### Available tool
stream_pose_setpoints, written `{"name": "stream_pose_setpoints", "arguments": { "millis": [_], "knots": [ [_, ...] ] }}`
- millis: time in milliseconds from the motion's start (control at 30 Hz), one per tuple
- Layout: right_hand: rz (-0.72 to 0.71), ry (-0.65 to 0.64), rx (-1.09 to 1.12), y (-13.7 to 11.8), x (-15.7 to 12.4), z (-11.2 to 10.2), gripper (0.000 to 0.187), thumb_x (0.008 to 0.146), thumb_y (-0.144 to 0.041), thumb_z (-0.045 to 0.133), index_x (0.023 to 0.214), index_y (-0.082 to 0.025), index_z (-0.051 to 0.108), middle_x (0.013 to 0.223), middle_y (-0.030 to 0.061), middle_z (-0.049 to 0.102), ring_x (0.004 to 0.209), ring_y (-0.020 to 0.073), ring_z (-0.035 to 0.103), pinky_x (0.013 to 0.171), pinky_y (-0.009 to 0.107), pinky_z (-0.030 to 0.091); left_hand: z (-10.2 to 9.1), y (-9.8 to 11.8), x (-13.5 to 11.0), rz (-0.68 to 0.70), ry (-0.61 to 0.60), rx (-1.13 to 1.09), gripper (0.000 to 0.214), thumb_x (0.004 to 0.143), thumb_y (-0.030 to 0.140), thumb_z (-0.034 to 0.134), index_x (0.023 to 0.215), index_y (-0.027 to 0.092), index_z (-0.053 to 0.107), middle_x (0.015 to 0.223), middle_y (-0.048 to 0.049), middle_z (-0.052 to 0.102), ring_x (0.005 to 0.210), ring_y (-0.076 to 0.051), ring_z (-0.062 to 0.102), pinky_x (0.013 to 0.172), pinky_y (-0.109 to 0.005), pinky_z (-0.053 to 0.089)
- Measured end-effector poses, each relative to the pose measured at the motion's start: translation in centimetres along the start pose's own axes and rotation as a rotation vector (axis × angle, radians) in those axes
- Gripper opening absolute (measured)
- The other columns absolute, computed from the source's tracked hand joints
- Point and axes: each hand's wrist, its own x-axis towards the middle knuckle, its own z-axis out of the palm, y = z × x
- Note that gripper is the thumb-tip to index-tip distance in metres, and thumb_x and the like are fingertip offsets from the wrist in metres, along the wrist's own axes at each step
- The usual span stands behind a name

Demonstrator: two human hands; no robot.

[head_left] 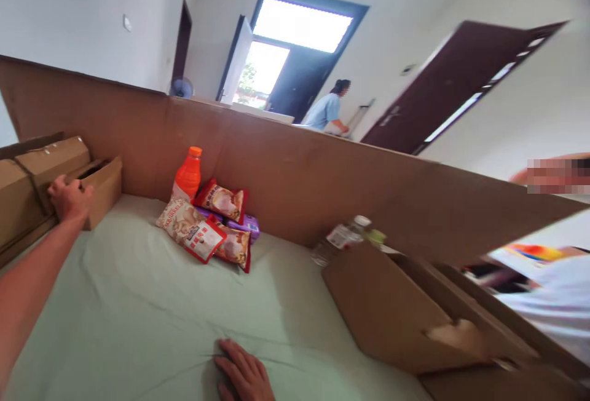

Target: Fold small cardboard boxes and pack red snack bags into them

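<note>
At the left, my left hand (pixel 71 198) has its fingers bent over the edge of a small open cardboard box (pixel 104 195), gripping it. My right hand (pixel 246 373) lies near the bottom middle on a pale green cloth (pixel 152 302), fingers stretched out and holding nothing. Ahead of both hands is a group of goods: an orange bottle (pixel 188 173) standing upright, a beige snack bag (pixel 188 226), a red-edged snack packet (pixel 224 200) and another red-edged packet (pixel 236 246) below it. A purple package (pixel 249 226) is partly hidden behind these packets.
A tall cardboard wall (pixel 276 167) runs along the far side. Another cardboard box (pixel 69 155) stands at the left. Toward the right are a clear plastic bottle (pixel 338 238) and a large cardboard box (pixel 391 309). A person (pixel 327 112) is beyond the wall; another person's white sleeve (pixel 553 302) shows at right.
</note>
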Motion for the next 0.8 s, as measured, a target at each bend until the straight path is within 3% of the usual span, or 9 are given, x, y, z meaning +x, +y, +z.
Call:
{"name": "stream_pose_setpoints", "arguments": {
  "millis": [100,200,333,467,567,667,733,800],
  "knots": [
    [0.066,0.005,0.068,-0.8,0.8,-0.8,0.036,0.088,-0.018,0.06,0.122,-0.026,0.068,0.136,0.0091,0.068,0.123,0.0271,0.066,0.096,0.041,0.058,-1.0,0.4,-2.3,0.07,-0.033,-0.109,0.028,0.093,0.041,0.065,0.11,0.018,0.069,0.162,-0.0009,0.037,0.146,-0.041,0.034,0.117,-0.063,0.033],
    [0.15,0.066,0.16,-1.0,0.9,-1.1,0.028,0.09,-0.019,0.059,0.115,-0.025,0.071,0.13,0.0107,0.071,0.119,0.027,0.069,0.095,0.042,0.059,-4.0,0.3,-6.3,0.151,-0.097,-0.169,0.038,0.092,0.051,0.054,0.085,0.016,0.068,0.165,0.0129,0.027,0.147,-0.044,0.032,0.12,-0.054,0.033],
    [0.271,0.261,0.315,-1.0,1.1,-3.2,0.021,0.096,-0.024,0.056,0.107,-0.024,0.074,0.119,0.012,0.075,0.108,0.0259,0.073,0.088,0.041,0.063,-10.0,-0.2,-13.7,0.238,-0.291,-0.249,0.031,0.093,0.048,0.055,0.087,0.021,0.068,0.165,0.0057,0.033,0.146,-0.035,0.041,0.122,-0.052,0.036],
    [0.349,0.404,0.459,-2.6,2.3,-10.0,0.022,0.097,-0.022,0.058,0.113,-0.024,0.072,0.123,0.0107,0.074,0.113,0.0247,0.071,0.095,0.042,0.06,-15.7,0.6,-21.1,0.338,-0.565,-0.479,0.015,0.096,0.033,0.058,0.088,0.024,0.067,0.168,0.0018,0.027,0.151,-0.03,0.034,0.123,-0.05,0.033],
    [0.297,0.424,0.577,-4.6,3.8,-16.5,0.022,0.097,-0.017,0.058,0.11,-0.026,0.073,0.11,0.0065,0.078,0.105,0.0215,0.074,0.092,0.036,0.061,-18.5,1.7,-24.8,0.394,-0.709,-0.604,0.016,0.099,0.021,0.053,0.093,0.027,0.067,0.167,0.0027,0.028,0.152,-0.024,0.032,0.122,-0.042,0.035],
    [0.169,0.234,0.648,-6.1,6.5,-20.9,0.022,0.097,-0.016,0.058,0.107,-0.026,0.074,0.101,0.0035,0.08,0.097,0.0181,0.076,0.085,0.027,0.062,-19.7,2.3,-26.5,0.418,-0.818,-0.687,0.021,0.101,0.018,0.048,0.1,0.029,0.067,0.167,0.0017,0.027,0.152,-0.023,0.034,0.121,-0.039,0.037],
    [0.062,-0.06,0.667,-6.8,8.8,-22.1,0.025,0.099,-0.016,0.054,0.11,-0.025,0.074,0.107,0.0041,0.079,0.102,0.0168,0.075,0.089,0.026,0.06,-19.8,2.3,-26.9,0.391,-0.849,-0.718,0.02,0.102,0.021,0.047,0.101,0.029,0.066,0.167,0.001,0.026,0.152,-0.023,0.034,0.121,-0.039,0.037],
    [-0.04,-0.383,0.618,-7.6,11.2,-21.9,0.028,0.098,-0.015,0.054,0.119,-0.021,0.072,0.122,0.0071,0.075,0.115,0.0187,0.07,0.1,0.031,0.056,-19.5,2.1,-27.1,0.35,-0.846,-0.74,0.018,0.103,0.026,0.048,0.1,0.028,0.065,0.167,-0.0001,0.027,0.151,-0.024,0.035,0.121,-0.039,0.036]
  ]
}}
